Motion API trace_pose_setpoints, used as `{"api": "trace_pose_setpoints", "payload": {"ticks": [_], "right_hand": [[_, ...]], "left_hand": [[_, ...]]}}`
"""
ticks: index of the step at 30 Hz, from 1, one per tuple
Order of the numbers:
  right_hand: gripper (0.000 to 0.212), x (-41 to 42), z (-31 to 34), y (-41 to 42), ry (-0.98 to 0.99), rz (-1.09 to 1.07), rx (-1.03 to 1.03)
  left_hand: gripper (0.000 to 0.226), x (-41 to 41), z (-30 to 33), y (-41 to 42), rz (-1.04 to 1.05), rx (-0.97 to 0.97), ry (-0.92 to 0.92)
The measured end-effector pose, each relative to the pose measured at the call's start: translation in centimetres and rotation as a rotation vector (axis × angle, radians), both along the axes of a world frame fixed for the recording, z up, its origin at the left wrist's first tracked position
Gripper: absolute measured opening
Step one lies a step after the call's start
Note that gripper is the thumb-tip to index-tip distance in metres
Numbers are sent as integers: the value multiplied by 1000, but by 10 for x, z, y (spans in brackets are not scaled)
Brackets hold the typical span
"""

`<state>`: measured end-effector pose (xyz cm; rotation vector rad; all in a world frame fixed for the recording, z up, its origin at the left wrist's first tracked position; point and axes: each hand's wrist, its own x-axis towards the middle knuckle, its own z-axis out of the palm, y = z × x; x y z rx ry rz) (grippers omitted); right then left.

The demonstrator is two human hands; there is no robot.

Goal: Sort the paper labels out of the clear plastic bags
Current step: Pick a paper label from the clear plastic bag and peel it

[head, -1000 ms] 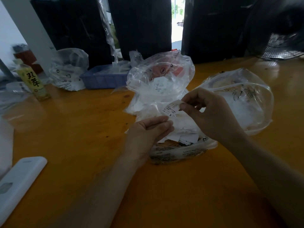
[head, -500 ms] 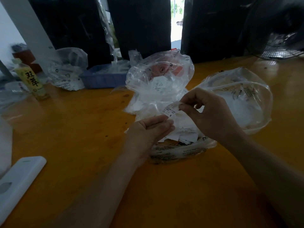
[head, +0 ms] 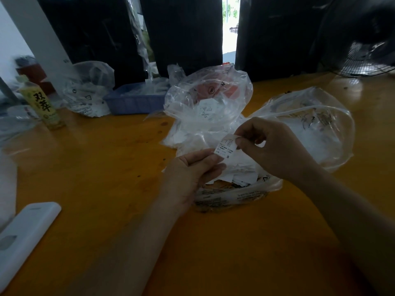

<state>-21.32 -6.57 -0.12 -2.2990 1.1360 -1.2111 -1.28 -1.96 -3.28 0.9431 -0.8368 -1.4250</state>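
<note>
Head view: both hands pinch one small white paper label (head: 227, 146) with black print. The right hand (head: 275, 150) holds its top edge between thumb and finger. The left hand (head: 192, 174) holds its lower corner. Under them lies a heap of white labels (head: 239, 169) on a flat clear plastic bag (head: 235, 195). Puffy clear bags (head: 209, 99) sit behind on the orange wooden table (head: 106, 167).

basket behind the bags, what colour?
Blue-purple basket, clearest in the head view.
</note>
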Motion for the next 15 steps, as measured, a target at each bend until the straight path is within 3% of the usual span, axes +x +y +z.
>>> {"api": "trace_pose_setpoints", "payload": {"ticks": [9, 15], "right_hand": [[9, -1, 0, 0, 38, 25, 24], [20, 3, -2, 2, 59, 32, 75]], "left_hand": [[39, 2, 0, 0, 12, 18, 51], [25, 0, 0, 1, 16, 13, -50]]}}
